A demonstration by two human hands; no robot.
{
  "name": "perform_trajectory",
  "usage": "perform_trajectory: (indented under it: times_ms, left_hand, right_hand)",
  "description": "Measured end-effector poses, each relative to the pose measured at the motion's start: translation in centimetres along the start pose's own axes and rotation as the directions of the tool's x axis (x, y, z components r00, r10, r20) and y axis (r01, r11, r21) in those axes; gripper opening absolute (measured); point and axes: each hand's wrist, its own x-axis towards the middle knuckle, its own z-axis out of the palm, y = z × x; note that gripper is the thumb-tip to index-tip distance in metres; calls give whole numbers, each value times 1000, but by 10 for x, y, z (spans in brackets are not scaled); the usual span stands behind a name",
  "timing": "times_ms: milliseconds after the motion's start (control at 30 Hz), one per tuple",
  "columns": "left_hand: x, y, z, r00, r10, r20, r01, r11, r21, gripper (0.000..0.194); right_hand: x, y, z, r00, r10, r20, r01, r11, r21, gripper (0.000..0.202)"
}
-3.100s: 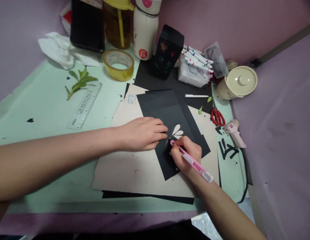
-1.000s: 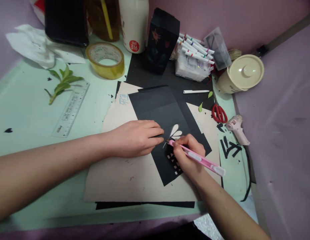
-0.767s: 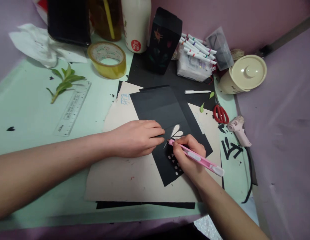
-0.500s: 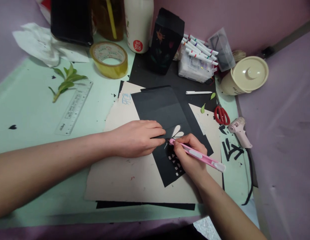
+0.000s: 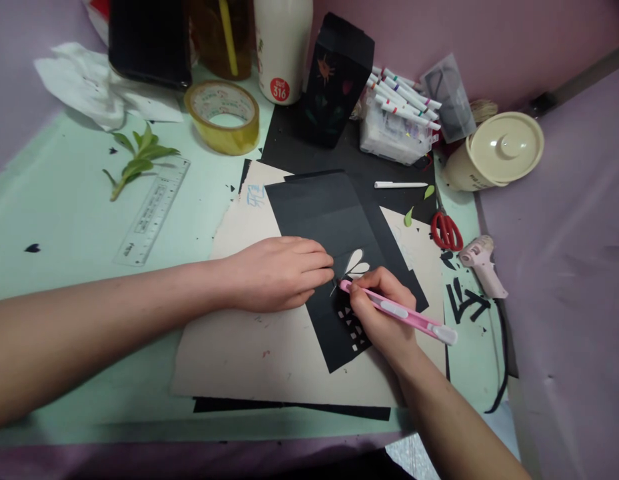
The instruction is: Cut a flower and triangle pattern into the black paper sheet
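Note:
A black paper sheet (image 5: 316,213) lies on a pale cardboard sheet (image 5: 224,360). Petal-shaped and small blocky openings in the black sheet show the light board beneath. My left hand (image 5: 279,273) rests flat across the left edge of the black sheet, fingers stretched out to the right. Held like a pen in my right hand (image 5: 386,307) is a pink utility knife (image 5: 389,307). Its front end meets the black sheet just below the petal openings, close to my left fingertips. The blade itself is hard to make out.
Left of the board lie a clear ruler (image 5: 152,217), a leafy sprig (image 5: 139,163) and a tape roll (image 5: 224,117). Along the right sit red-handled scissors (image 5: 446,231), a pink glue gun (image 5: 484,267) and black paper scraps (image 5: 464,300). Markers (image 5: 404,97) and a lidded jar (image 5: 504,150) stand behind.
The whole view has shifted slightly, so things sit a little further right. The knife's front end stays near the same spot on the black sheet; both hands keep nearly the same pose.

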Motion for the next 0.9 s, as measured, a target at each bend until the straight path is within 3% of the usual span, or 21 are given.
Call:
perform_trajectory:
  times_ms: [367,667,900]
  left_hand:
    - [0,0,-1,999,-11,43,10,1000,20,31]
    - [1,0,-1,999,-7,43,6,1000,14,31]
    - [0,-1,0,999,-11,35,11,1000,6,31]
  right_hand:
    - [-1,-1,-3,997,19,72,-22,999,35,19]
    - [-2,0,-3,996,35,87,-42,995,86,18]
    - [0,-2,-3,997,64,48,-65,998,24,18]
